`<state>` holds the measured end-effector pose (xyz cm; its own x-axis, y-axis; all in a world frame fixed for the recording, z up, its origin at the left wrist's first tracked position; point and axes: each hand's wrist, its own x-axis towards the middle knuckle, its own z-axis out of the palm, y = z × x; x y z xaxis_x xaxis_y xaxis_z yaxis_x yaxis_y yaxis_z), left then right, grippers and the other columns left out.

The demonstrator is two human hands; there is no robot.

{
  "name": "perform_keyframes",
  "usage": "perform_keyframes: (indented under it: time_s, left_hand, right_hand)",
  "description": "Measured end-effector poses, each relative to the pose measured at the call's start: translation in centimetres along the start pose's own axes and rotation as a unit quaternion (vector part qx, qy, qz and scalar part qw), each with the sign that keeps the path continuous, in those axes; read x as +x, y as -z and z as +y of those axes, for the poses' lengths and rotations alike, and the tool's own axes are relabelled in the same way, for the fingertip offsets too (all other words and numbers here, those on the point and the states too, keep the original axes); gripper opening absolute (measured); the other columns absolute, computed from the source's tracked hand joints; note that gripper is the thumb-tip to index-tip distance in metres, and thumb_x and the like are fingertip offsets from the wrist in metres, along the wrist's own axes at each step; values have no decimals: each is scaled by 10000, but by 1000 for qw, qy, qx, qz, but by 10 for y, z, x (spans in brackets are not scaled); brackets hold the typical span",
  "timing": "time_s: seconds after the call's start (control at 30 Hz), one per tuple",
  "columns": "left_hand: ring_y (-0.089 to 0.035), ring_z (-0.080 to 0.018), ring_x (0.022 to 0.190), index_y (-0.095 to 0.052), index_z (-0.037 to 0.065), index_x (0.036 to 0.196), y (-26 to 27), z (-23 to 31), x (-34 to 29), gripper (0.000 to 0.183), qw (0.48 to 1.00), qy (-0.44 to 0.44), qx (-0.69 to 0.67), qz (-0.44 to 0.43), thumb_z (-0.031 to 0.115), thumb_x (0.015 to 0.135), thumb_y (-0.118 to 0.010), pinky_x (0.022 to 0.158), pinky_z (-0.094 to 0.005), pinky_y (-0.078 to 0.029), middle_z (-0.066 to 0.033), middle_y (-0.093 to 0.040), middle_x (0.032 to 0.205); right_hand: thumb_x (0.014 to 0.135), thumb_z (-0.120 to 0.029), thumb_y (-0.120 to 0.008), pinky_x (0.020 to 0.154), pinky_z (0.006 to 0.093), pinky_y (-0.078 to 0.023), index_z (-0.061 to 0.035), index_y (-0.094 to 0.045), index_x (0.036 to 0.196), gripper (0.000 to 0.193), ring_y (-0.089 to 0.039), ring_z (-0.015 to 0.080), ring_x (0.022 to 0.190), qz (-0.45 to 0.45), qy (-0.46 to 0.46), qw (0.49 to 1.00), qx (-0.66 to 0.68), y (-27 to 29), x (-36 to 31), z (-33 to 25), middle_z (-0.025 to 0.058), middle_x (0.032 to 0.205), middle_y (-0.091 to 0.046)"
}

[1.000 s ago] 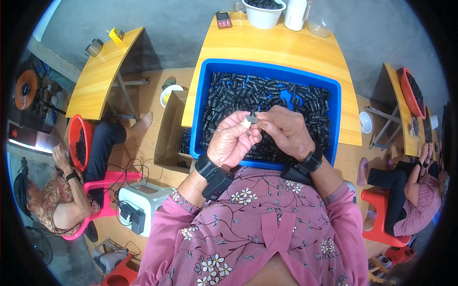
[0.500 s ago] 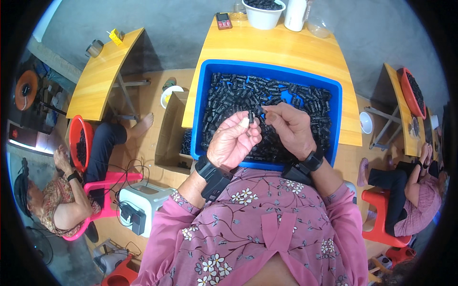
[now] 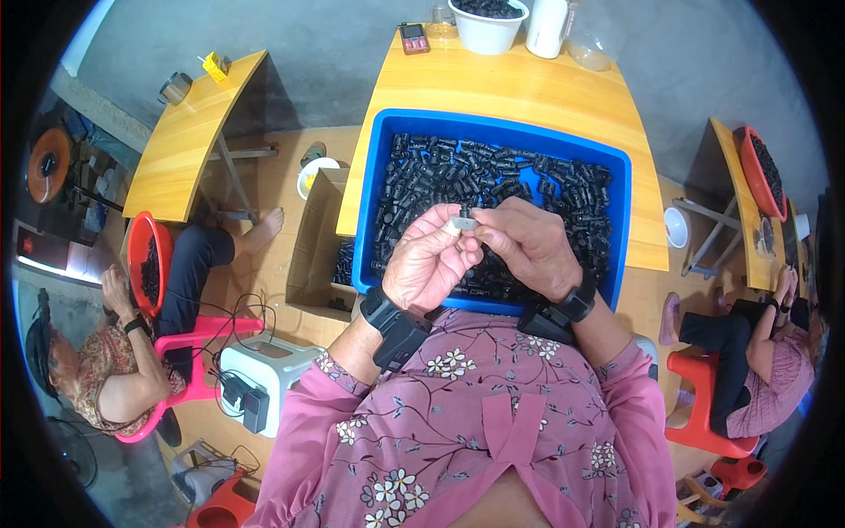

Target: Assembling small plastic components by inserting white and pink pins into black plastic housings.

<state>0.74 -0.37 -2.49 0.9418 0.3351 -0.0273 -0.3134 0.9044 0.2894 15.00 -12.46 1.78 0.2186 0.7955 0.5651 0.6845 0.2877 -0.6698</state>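
Both of my hands meet above a blue tub (image 3: 497, 123) heaped with small black cylindrical plastic parts (image 3: 422, 176). Between the fingers of my left hand (image 3: 429, 255) is one small black plastic part (image 3: 466, 211), its end showing above the fingertips. A whitish wrap covers the left thumb tip. My right hand (image 3: 532, 245) is closed in a pinch against that part. At the touching fingertips shows a small flat grey piece (image 3: 466, 224); whether it belongs to the part or is a separate tool I cannot make out.
The tub rests on a yellow wooden table (image 3: 510, 88). At its far end stand a white bucket (image 3: 489, 33) of black parts, a phone (image 3: 413, 39) and a white bottle (image 3: 547, 31). A cardboard box (image 3: 312, 264) is at left. Co-workers sit on both sides.
My right hand has moved slightly left and now meets the left fingertips. The small grey piece has come into view between them; the left hand has barely moved.
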Motion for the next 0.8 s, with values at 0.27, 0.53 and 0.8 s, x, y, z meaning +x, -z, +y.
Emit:
perform_keyframes:
  time_s: [0.27, 0.53, 0.8]
  left_hand:
    - [-629, -210, 825, -601, 21, 1092, -1, 1, 1, 126, 1000, 10, 7, 2, 44, 972, -569, 756, -344, -526, -126, -663, 980]
    - [-604, -198, 831, -603, 30, 1088, 0, 3, 2, 125, 999, 29, -8, -18, 73, 975, -574, 736, -330, -498, -119, -652, 971]
    - [-604, -197, 828, -610, 41, 1083, -4, 3, 1, 117, 998, 46, -30, -22, 73, 977, -572, 729, -322, -498, -113, -640, 949]
  right_hand:
    - [892, -65, -681, 627, 317, -525, 11, -690, 1054, 179, -644, 240, 709, 1, -6, 1000, -10, 1, -1, 2, 110, 809, -640]
    - [903, -75, -678, 638, 284, -501, 9, -691, 1061, 179, -627, 208, 698, 53, -53, 997, -13, 3, 0, 2, 111, 805, -636]
    - [888, -85, -710, 687, 262, -505, 0, -687, 1095, 225, -615, 88, 777, 48, -185, 978, 83, 0, -3, 0, 61, 890, -689]
